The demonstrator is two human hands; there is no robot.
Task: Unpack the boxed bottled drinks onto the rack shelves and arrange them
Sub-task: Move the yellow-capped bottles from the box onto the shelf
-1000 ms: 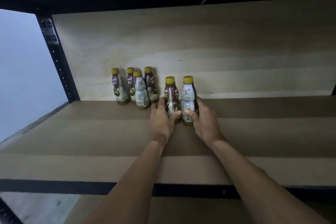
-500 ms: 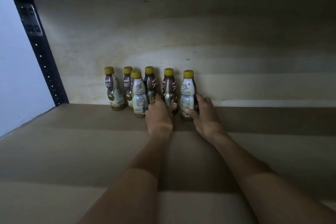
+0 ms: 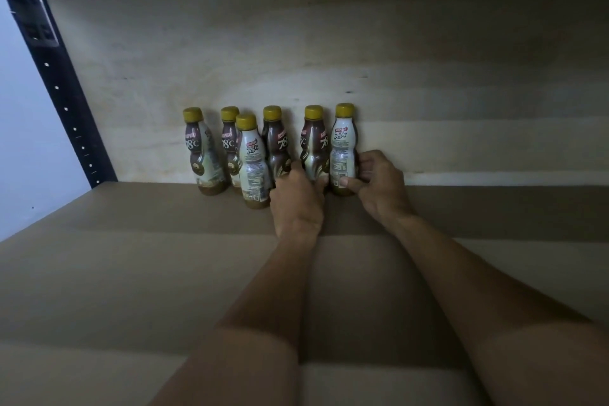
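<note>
Several brown-and-white coffee bottles with yellow caps stand upright at the back of the shelf (image 3: pixel 164 257), against the wooden back panel. My left hand (image 3: pixel 298 196) grips the lower part of the second bottle from the right (image 3: pixel 313 145). My right hand (image 3: pixel 377 183) grips the base of the rightmost bottle (image 3: pixel 343 148), thumb in front and fingers round its right side. Both bottles stand on the shelf by the back panel. One white-labelled bottle (image 3: pixel 252 158) stands a little forward of the row. The leftmost bottle (image 3: pixel 201 152) stands slightly apart.
A black perforated rack upright (image 3: pixel 62 89) rises at the left, with a pale wall (image 3: pixel 23 142) beyond it. The wooden back panel (image 3: pixel 428 59) spans the rear. The shelf board runs on to the right of the bottles (image 3: pixel 494 208).
Both hands have pushed their two bottles back from mid-shelf to the back panel, in line with the others. My view has moved closer in under the upper shelf.
</note>
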